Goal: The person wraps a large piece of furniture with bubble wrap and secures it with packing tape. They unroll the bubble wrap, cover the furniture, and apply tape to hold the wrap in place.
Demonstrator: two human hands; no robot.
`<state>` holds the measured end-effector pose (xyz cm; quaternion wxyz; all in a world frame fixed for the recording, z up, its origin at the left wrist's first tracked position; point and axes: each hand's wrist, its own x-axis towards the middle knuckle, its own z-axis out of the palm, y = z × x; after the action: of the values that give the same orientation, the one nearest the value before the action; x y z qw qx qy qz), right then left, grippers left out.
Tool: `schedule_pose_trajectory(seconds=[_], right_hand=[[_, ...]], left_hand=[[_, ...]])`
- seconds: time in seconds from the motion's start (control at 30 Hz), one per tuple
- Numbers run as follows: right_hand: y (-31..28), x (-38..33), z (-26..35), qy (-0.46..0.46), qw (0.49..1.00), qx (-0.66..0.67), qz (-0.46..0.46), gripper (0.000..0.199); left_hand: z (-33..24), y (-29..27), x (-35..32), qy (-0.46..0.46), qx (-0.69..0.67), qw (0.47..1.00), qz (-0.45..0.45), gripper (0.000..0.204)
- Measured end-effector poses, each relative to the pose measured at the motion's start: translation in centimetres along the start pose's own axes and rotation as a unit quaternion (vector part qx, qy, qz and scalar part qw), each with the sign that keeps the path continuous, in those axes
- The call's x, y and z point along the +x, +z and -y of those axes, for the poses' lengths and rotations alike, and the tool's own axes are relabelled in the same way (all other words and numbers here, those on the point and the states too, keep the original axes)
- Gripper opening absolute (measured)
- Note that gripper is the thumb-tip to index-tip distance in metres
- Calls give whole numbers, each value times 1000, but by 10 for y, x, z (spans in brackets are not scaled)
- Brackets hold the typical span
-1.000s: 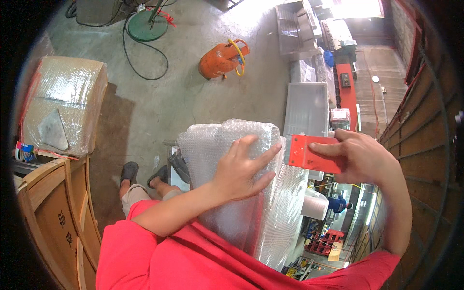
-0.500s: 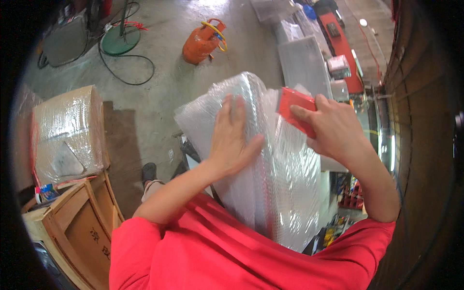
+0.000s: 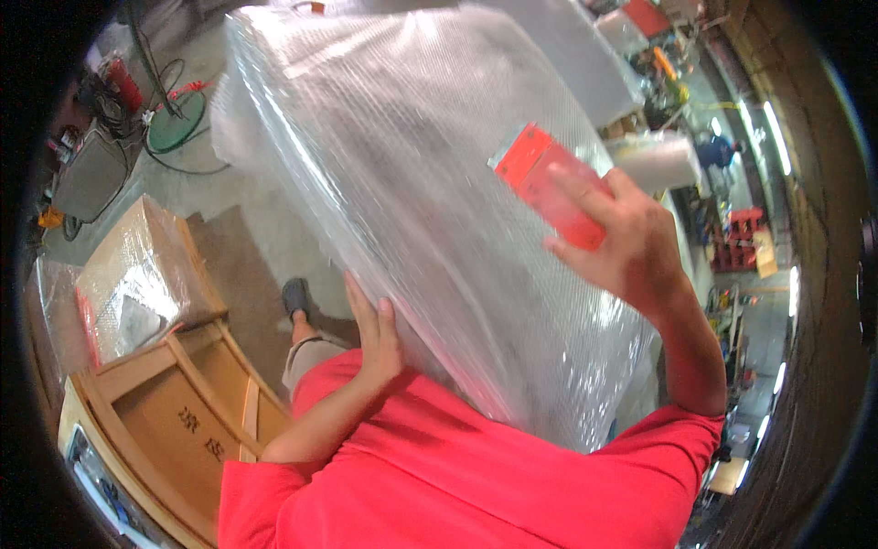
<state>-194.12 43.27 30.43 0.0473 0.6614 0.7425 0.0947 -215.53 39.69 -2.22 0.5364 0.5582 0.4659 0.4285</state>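
Note:
A big boxy piece wrapped in clear bubble wrap fills the middle, its near end against my red shirt. In my right hand, above the wrapped top, is a red tape dispenser with a pale metal edge at its far end. The hand and the dispenser are slightly blurred, and I cannot tell whether the metal edge touches the wrap. My left hand lies along the left lower side of the wrap, fingers stretched out and holding nothing.
At left, a bubble-wrapped box stands beside a wooden crate frame. A green round base with a pole and black cable sits on the floor beyond. Cluttered shelving and red crates line the right.
The wrapped piece appears larger and tilted farther left in view. My left hand has come down from its top to its side. My right hand, still gripping the dispenser, is over the wrapped top.

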Motion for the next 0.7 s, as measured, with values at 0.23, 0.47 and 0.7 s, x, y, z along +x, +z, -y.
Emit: schedule_pose_trajectory(seconds=[0.23, 0.47, 0.7], right_hand=[[81, -165, -37, 112, 981, 125, -100, 54], [118, -284, -34, 91, 985, 33, -144, 60], [159, -333, -12, 91, 970, 67, -215, 66]], left_hand=[[32, 39, -153, -113, 14, 992, 62, 95], [106, 92, -176, -321, -61, 942, 78, 94], [195, 82, -187, -205, 152, 939, -233, 74]])
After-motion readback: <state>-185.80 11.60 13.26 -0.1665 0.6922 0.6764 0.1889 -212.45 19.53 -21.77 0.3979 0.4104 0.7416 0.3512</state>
